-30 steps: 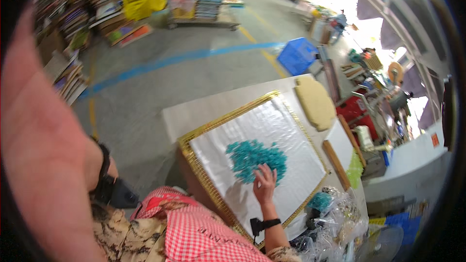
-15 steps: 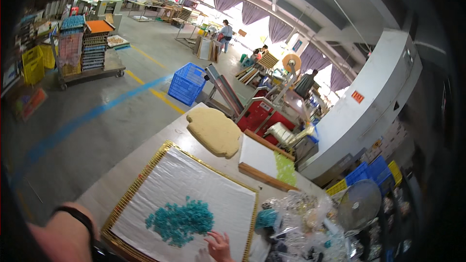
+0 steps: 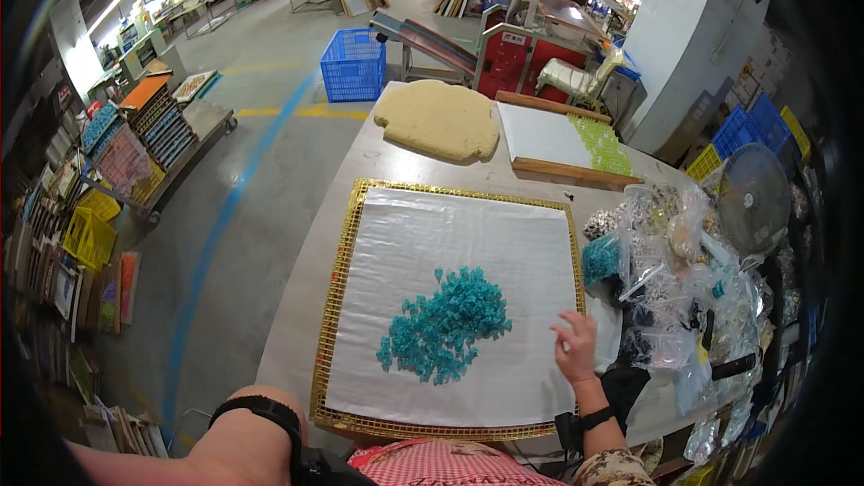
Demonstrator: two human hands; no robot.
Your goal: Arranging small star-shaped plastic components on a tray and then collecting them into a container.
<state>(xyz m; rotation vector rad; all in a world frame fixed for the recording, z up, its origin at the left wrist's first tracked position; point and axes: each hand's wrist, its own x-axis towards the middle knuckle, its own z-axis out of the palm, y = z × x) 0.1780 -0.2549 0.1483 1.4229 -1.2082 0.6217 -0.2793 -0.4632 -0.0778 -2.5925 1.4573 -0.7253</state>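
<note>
1. The gold-rimmed tray (image 3: 335,306) on our counter (image 3: 373,162) held a white sheet (image 3: 531,387) heaped with teal pieces (image 3: 454,319).
2. Right of the tray, clear bags (image 3: 661,261) lay piled.
3. Beyond the tray we had a tan slab (image 3: 436,117) and, farther, a blue crate (image 3: 353,63).
4. Our right hand (image 3: 576,344), fingers loosely curled and parted, covered some of the tray's right rim; our left hand was hidden, its grip we couldn't tell.
</note>
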